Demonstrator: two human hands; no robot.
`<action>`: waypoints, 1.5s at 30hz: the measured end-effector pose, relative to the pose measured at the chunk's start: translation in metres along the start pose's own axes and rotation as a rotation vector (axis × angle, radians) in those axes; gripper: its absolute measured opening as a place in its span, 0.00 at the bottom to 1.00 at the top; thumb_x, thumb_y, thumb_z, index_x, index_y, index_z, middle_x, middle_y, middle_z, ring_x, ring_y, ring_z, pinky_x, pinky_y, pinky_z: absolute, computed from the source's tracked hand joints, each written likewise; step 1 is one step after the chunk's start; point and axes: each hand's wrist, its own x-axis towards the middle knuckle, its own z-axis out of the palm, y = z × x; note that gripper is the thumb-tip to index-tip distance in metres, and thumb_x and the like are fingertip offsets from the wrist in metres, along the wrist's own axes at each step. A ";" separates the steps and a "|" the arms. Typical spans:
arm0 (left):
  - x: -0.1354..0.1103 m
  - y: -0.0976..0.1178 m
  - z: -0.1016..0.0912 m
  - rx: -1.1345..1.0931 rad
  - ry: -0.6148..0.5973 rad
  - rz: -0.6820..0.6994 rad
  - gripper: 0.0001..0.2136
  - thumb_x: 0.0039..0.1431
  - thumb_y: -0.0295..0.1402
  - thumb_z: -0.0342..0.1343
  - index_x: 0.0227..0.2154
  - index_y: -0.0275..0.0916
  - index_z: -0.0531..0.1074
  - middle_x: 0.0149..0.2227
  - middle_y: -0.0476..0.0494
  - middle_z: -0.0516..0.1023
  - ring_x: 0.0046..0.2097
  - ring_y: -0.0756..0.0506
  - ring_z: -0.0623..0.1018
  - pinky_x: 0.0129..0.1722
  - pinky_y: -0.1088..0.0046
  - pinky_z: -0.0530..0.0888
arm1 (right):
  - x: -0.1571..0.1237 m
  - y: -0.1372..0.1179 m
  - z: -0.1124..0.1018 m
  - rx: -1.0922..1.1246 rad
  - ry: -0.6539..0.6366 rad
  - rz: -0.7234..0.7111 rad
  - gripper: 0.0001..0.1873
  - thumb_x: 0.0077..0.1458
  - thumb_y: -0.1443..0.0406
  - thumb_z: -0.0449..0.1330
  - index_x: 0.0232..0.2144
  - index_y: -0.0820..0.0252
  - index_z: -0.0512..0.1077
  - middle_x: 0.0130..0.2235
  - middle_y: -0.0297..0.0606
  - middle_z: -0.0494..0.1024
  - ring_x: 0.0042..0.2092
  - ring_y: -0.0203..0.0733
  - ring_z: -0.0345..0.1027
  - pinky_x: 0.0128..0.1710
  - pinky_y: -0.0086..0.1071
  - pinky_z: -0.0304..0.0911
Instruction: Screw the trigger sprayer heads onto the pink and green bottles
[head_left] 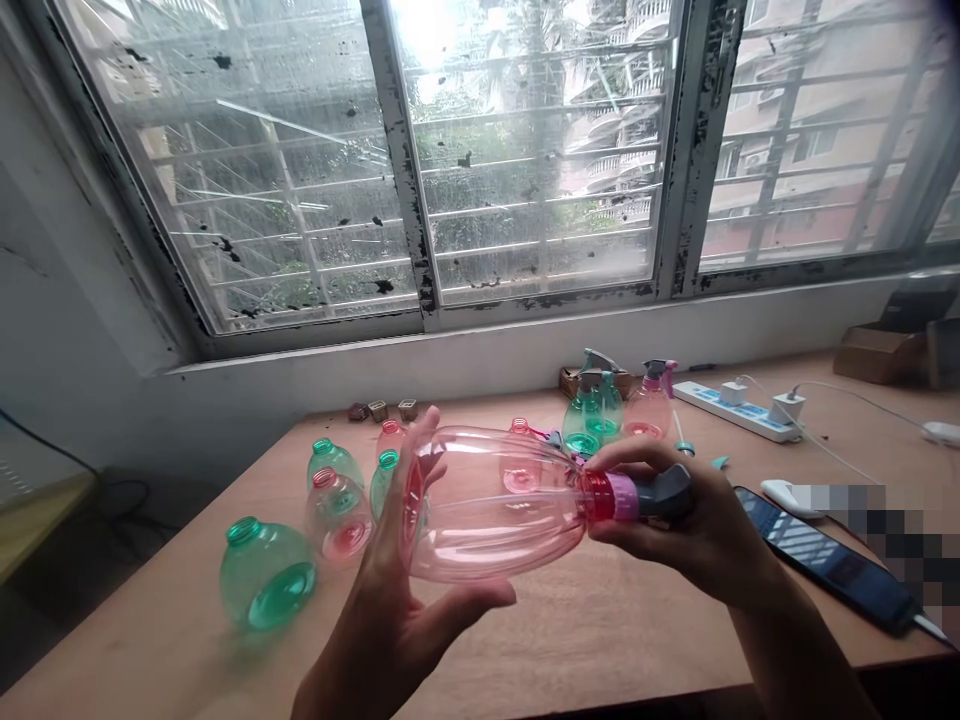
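A clear pink spray bottle lies sideways in the air over the table, its base to the left and its neck to the right. My left hand cups the base, with the thumb along the lower side. Around the neck, my right hand has its fingers on the pink collar and the grey spray head. Part of the spray head is hidden by the fingers. Behind the held bottle, another pink bottle shows through its wall.
Several open green bottles and pink bottles stand at the left. Green spray bottles and a pink one stand at the back. A power strip, phone and white mouse lie at right on the table.
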 end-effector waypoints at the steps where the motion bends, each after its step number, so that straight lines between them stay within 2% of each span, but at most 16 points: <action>1: 0.000 0.001 0.001 -0.001 -0.001 -0.022 0.44 0.59 0.51 0.64 0.72 0.56 0.47 0.76 0.40 0.46 0.68 0.26 0.65 0.65 0.40 0.66 | 0.000 0.000 0.000 0.000 0.005 0.000 0.17 0.51 0.66 0.76 0.43 0.53 0.77 0.34 0.36 0.80 0.27 0.37 0.69 0.24 0.28 0.66; 5: 0.003 0.003 0.001 0.019 -0.010 -0.005 0.43 0.57 0.45 0.68 0.71 0.57 0.50 0.76 0.43 0.47 0.69 0.28 0.64 0.66 0.44 0.67 | 0.001 0.001 -0.001 0.027 0.021 0.014 0.17 0.51 0.65 0.76 0.42 0.53 0.77 0.31 0.34 0.80 0.25 0.36 0.68 0.22 0.27 0.65; 9: 0.005 -0.001 -0.003 0.048 -0.008 0.068 0.45 0.63 0.37 0.64 0.73 0.59 0.39 0.76 0.43 0.47 0.71 0.32 0.63 0.68 0.48 0.64 | 0.001 0.001 -0.002 0.100 0.009 0.063 0.17 0.52 0.62 0.76 0.42 0.56 0.77 0.32 0.37 0.81 0.27 0.38 0.71 0.23 0.27 0.67; 11: 0.005 -0.005 -0.005 0.089 0.003 0.099 0.43 0.66 0.35 0.61 0.73 0.60 0.37 0.76 0.43 0.49 0.71 0.33 0.62 0.69 0.47 0.62 | 0.001 0.000 -0.003 0.132 -0.002 0.079 0.17 0.52 0.61 0.76 0.42 0.56 0.77 0.31 0.36 0.81 0.27 0.39 0.73 0.24 0.27 0.67; 13: 0.003 -0.007 -0.007 0.113 -0.001 0.101 0.46 0.63 0.37 0.64 0.73 0.60 0.37 0.75 0.42 0.51 0.72 0.31 0.60 0.69 0.44 0.60 | 0.001 0.000 -0.003 0.118 0.009 0.079 0.17 0.52 0.62 0.76 0.42 0.56 0.77 0.31 0.36 0.80 0.27 0.39 0.72 0.23 0.27 0.67; 16: 0.001 -0.007 -0.008 0.072 -0.044 0.062 0.56 0.53 0.47 0.71 0.73 0.58 0.36 0.74 0.38 0.54 0.71 0.26 0.61 0.68 0.39 0.60 | 0.001 0.000 -0.001 0.042 0.032 0.059 0.17 0.52 0.64 0.76 0.42 0.55 0.77 0.30 0.34 0.79 0.25 0.37 0.70 0.22 0.26 0.65; 19: 0.000 -0.005 -0.008 0.028 -0.059 0.030 0.49 0.56 0.57 0.62 0.73 0.55 0.41 0.75 0.38 0.51 0.70 0.25 0.61 0.67 0.40 0.63 | 0.001 -0.001 0.001 -0.016 0.025 0.034 0.17 0.52 0.63 0.75 0.43 0.54 0.77 0.31 0.34 0.79 0.25 0.37 0.69 0.21 0.27 0.66; 21: 0.000 -0.005 -0.009 0.017 -0.063 0.013 0.43 0.61 0.57 0.56 0.73 0.55 0.43 0.75 0.40 0.50 0.71 0.25 0.61 0.67 0.41 0.64 | 0.000 0.000 0.001 -0.041 0.027 0.020 0.17 0.52 0.63 0.75 0.42 0.53 0.77 0.32 0.34 0.79 0.25 0.37 0.69 0.21 0.27 0.67; 25: -0.001 -0.007 -0.009 0.013 -0.081 0.011 0.43 0.63 0.48 0.61 0.73 0.57 0.40 0.77 0.43 0.43 0.70 0.27 0.62 0.67 0.43 0.65 | 0.000 0.000 0.000 -0.014 0.017 0.039 0.17 0.52 0.64 0.75 0.43 0.53 0.76 0.31 0.33 0.79 0.25 0.36 0.68 0.22 0.27 0.65; 27: -0.001 -0.007 -0.009 0.016 -0.070 0.081 0.46 0.64 0.40 0.63 0.73 0.60 0.35 0.77 0.45 0.38 0.71 0.29 0.61 0.67 0.43 0.64 | 0.000 0.001 -0.001 0.033 0.005 0.056 0.16 0.53 0.63 0.75 0.43 0.53 0.76 0.31 0.33 0.80 0.26 0.37 0.68 0.23 0.27 0.65; 31: -0.003 -0.004 -0.008 0.032 -0.075 0.210 0.47 0.68 0.27 0.57 0.71 0.68 0.28 0.77 0.50 0.34 0.73 0.32 0.56 0.67 0.41 0.63 | 0.000 0.001 -0.002 0.062 0.000 0.050 0.16 0.53 0.61 0.75 0.42 0.54 0.77 0.31 0.34 0.80 0.26 0.37 0.68 0.23 0.27 0.63; 33: -0.004 -0.004 -0.009 0.046 -0.083 0.197 0.49 0.66 0.29 0.60 0.71 0.67 0.27 0.77 0.48 0.35 0.73 0.31 0.57 0.68 0.39 0.62 | 0.000 0.001 -0.001 0.040 0.009 0.036 0.16 0.53 0.63 0.75 0.43 0.53 0.77 0.30 0.33 0.79 0.25 0.36 0.67 0.22 0.26 0.62; 35: -0.004 -0.005 -0.009 0.038 -0.081 0.152 0.52 0.63 0.37 0.65 0.71 0.64 0.27 0.77 0.45 0.37 0.72 0.27 0.59 0.67 0.38 0.62 | 0.000 0.001 -0.001 0.015 0.017 0.017 0.16 0.52 0.64 0.75 0.43 0.51 0.77 0.30 0.32 0.79 0.24 0.36 0.66 0.22 0.26 0.62; 39: -0.002 -0.006 -0.009 -0.009 -0.077 0.025 0.51 0.57 0.53 0.64 0.73 0.58 0.36 0.77 0.42 0.38 0.70 0.22 0.61 0.65 0.36 0.64 | 0.000 0.000 0.001 -0.045 0.022 -0.035 0.19 0.51 0.66 0.76 0.44 0.49 0.77 0.34 0.33 0.80 0.28 0.38 0.70 0.26 0.27 0.66; 42: 0.000 -0.003 -0.010 0.016 -0.071 0.007 0.48 0.59 0.49 0.65 0.73 0.58 0.39 0.77 0.41 0.40 0.68 0.23 0.65 0.64 0.38 0.68 | 0.001 0.000 0.001 -0.056 0.021 -0.034 0.18 0.51 0.66 0.76 0.43 0.50 0.78 0.35 0.34 0.80 0.29 0.38 0.70 0.26 0.27 0.66; 45: 0.000 -0.001 -0.011 0.044 -0.063 0.082 0.50 0.59 0.40 0.68 0.73 0.61 0.36 0.77 0.42 0.42 0.69 0.26 0.64 0.64 0.43 0.69 | 0.001 0.000 -0.001 0.010 0.008 -0.003 0.17 0.52 0.65 0.75 0.43 0.52 0.78 0.33 0.35 0.80 0.27 0.37 0.68 0.24 0.27 0.64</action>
